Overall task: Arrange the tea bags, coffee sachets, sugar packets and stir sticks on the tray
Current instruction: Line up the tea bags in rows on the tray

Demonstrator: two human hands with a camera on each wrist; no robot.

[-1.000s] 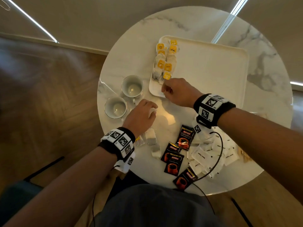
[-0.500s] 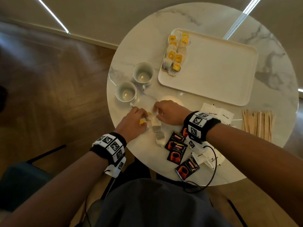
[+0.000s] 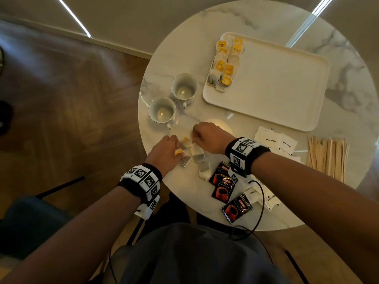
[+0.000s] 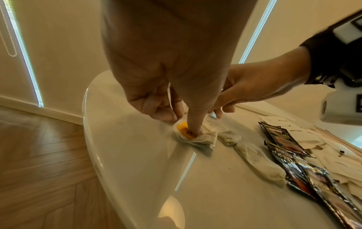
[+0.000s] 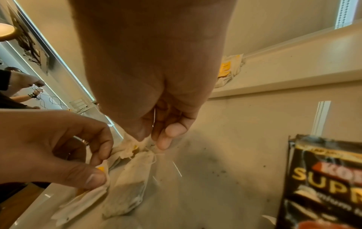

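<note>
A cream tray (image 3: 276, 93) lies at the back of the round marble table, with a row of yellow-tagged tea bags (image 3: 225, 64) along its left edge. A few loose tea bags (image 3: 198, 154) lie near the table's front left. My left hand (image 3: 177, 149) pinches one of these by its yellow tag (image 4: 184, 131), thumb and fingers curled on it. My right hand (image 3: 194, 138) pinches the top corner of a neighbouring tea bag (image 5: 135, 151). The two hands nearly touch. Black coffee sachets (image 3: 222, 181), white sugar packets (image 3: 274, 140) and wooden stir sticks (image 3: 328, 154) lie to the right.
Two empty white cups (image 3: 184, 89) (image 3: 162, 110) stand left of the tray, just beyond my hands. A cable (image 3: 260, 201) trails from my right wrist over the sachets. The table edge (image 4: 92, 139) runs close to my left hand.
My right hand has pulled back from the tray's tea bag row to the loose tea bags at the front. My left hand shifted slightly toward it; both now pinch tea bags.
</note>
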